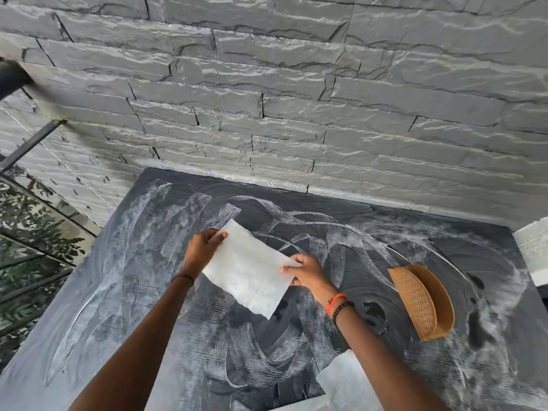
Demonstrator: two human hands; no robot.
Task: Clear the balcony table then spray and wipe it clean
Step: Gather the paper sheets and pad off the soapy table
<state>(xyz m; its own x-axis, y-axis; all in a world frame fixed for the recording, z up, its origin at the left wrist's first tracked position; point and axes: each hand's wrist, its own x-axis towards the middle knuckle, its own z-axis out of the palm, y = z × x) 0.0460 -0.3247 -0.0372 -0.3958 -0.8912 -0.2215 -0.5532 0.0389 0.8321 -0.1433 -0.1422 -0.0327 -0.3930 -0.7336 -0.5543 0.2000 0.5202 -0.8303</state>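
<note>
Dark table [142,292] streaked all over with whitish swirls and wet smears. Hard against the table's far edge, a grey stone wall [296,99]. Off the table's left edge, a glass railing [32,232] with leaves showing through it. Just past the table's right edge, a white block [533,247], only partly in view.

On the table's right half, a wooden holder [421,301] standing alone, well apart from both hands. At the table's near edge, right of middle, a second sheet [344,384] lying flat, partly cut off by the frame.

Over the middle of the table, a white paper towel [249,271] stretched slantwise between the hands; touching the top or held just above it, cannot tell. Far left corner of the towel pinched by the left hand [201,250], thumb on top, fingers curled beneath. Right edge of the towel clamped by the right hand [307,272], thumb over, fingers under.

Open streaked surface across the table's left half out to its edge, and a broad strip between towel and wall.
</note>
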